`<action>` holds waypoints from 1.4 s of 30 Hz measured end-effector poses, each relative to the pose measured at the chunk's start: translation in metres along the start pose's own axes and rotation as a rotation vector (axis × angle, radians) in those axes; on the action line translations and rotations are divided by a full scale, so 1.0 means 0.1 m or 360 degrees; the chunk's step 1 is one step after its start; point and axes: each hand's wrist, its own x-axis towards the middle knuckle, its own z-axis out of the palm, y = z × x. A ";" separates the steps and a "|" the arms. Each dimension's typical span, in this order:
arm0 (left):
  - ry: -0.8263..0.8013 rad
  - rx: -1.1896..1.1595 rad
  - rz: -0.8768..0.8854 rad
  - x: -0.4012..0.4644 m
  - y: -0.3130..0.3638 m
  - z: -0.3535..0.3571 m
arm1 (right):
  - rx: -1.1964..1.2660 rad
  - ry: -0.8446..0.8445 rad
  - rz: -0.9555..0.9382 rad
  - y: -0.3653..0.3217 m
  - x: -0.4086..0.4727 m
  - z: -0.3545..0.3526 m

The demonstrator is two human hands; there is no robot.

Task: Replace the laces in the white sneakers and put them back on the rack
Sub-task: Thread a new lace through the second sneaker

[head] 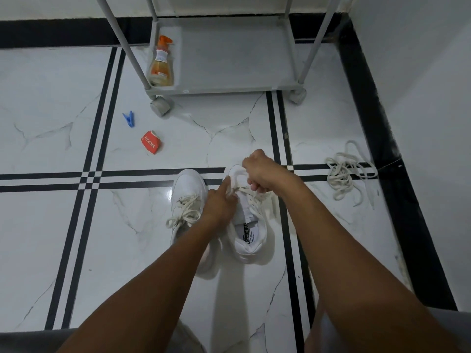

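Observation:
Two white sneakers stand side by side on the tiled floor. The left sneaker is laced with a cream lace tied over its tongue. The right sneaker is partly laced, its tongue and insole showing. My left hand pinches a lace end at the right sneaker's left eyelets, index finger stretched forward. My right hand is fisted above the toe, gripping the other lace end. A loose pile of cream laces lies on the floor to the right.
The grey wheeled rack stands just ahead, with an orange spray bottle on its lowest shelf. A blue clothes peg and a crumpled red packet lie at the left. A wall with black skirting runs along the right.

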 end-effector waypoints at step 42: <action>-0.0151 -0.2115 -0.0105 -0.26 0.73 -0.81 | -0.0293 0.0537 0.0416 1.45 0.30 0.22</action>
